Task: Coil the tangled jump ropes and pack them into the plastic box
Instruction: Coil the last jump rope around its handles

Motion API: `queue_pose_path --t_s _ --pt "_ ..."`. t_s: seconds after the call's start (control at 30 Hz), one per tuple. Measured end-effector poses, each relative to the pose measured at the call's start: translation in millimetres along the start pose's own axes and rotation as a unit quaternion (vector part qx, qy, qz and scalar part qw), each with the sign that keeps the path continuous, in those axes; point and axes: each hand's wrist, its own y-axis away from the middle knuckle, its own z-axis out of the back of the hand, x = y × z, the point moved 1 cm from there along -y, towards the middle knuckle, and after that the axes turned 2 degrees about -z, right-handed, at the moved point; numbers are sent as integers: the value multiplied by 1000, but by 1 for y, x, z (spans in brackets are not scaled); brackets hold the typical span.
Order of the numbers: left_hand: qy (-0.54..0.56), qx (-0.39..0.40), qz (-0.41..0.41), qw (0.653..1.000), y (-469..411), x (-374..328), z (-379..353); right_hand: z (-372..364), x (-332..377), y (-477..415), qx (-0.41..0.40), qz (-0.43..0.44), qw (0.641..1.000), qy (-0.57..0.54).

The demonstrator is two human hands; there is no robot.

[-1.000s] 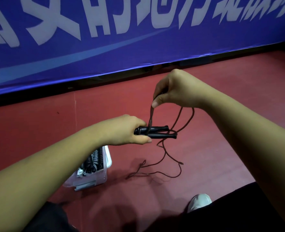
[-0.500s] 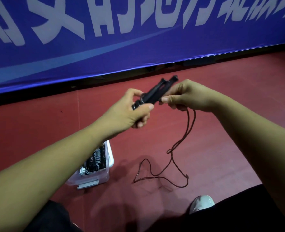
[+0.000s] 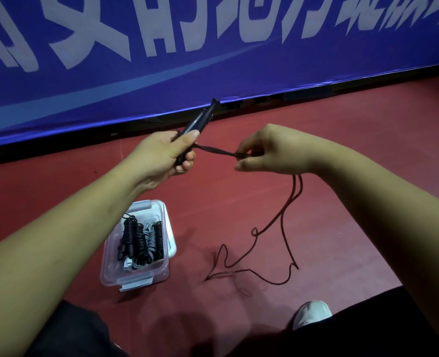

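My left hand (image 3: 164, 158) grips the black jump-rope handles (image 3: 200, 119), which point up and away toward the banner. A thin dark rope (image 3: 269, 229) runs from the handles to my right hand (image 3: 266, 152), which pinches it a short way to the right. From there the rope hangs down and lies in loose loops on the red floor. A clear plastic box (image 3: 167, 228) stands open on the floor below my left forearm, holding several coiled ropes (image 3: 141, 242), black and grey.
A blue banner with white lettering (image 3: 213, 47) runs along the far edge of the red floor (image 3: 354, 130). My white shoe (image 3: 312, 314) and dark trouser legs (image 3: 367, 328) fill the bottom of the view, close to the rope's loops.
My hands have moved apart: the right hand slid right along the rope, stretching a short length from the handles. The handles in my left hand now tilt up more steeply.
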Motion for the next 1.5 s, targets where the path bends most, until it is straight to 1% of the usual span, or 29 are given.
queue_pose_path --t_s 0.1,0.17,0.23,0.3,0.37,0.4,0.43,0.47,0.5,0.57,0.6,0.63,0.7,0.77,0.83,0.93,1.03,1.1,1.17,1.2,1.23,1.3,1.33,1.4,1.5 --pt "-33 -10 16 999 -2 5 -2 -2 8 1 7 8 999 53" --pt "-71 -7 27 997 -2 8 -1 -1 9 3 23 -4 998 62" --pt "-111 9 29 993 -1 10 -1 -1 9 5 39 -34 998 48" --pt "-148 17 15 989 -1 12 -1 -4 9 7 46 -75 996 -22" --pt "-171 14 0 985 -2 14 -1 -7 8 7 47 -113 980 -154" --pt "-185 16 -5 983 -2 15 -1 -7 8 7 48 -124 971 -201" --pt "-198 23 -7 980 -2 16 -1 -5 8 7 50 -126 966 -221" --pt "-210 35 -7 977 -1 17 -1 -3 10 7 53 -121 968 -211" --pt "-225 45 -7 973 0 17 -1 -1 12 8 55 -109 978 -167" --pt "-279 59 -14 958 2 16 -1 3 18 8 48 -74 996 -11" --pt "-320 67 -20 945 4 15 -1 3 21 8 33 -56 997 46" --pt "-364 79 -25 928 6 14 -3 4 23 8 16 -37 996 80" --pt "-439 108 -36 891 9 15 -8 4 26 8 -12 -7 993 119" --pt "-485 128 -45 864 13 15 -14 5 26 8 -25 1 991 134" --pt "-513 140 -51 845 17 15 -21 5 23 8 -31 3 992 126" --pt "-527 144 -43 836 25 13 -32 3 18 6 -30 10 995 93" --pt "-533 150 -81 829 29 11 -37 5 14 4 -23 17 998 56" --pt "-533 189 -110 817 32 8 -37 6 10 4 -4 23 999 29" --pt "-512 244 -119 815 34 7 -36 3 5 3 18 24 999 -11" --pt "-481 266 -110 828 35 7 -36 2 1 2 27 19 999 -43" --pt "-428 283 -94 853 37 7 -37 1 -3 2 31 12 996 -78" --pt "-264 294 -58 917 39 8 -36 2 -11 3 29 -4 989 -146" --pt "-180 286 -42 940 40 8 -36 2 -13 4 28 -8 985 -171" --pt "-44 248 -15 968 39 9 -36 1 -16 4 25 -10 978 -205" --pt "85 175 22 981 35 8 -39 -7 -15 2 25 -16 973 -230"
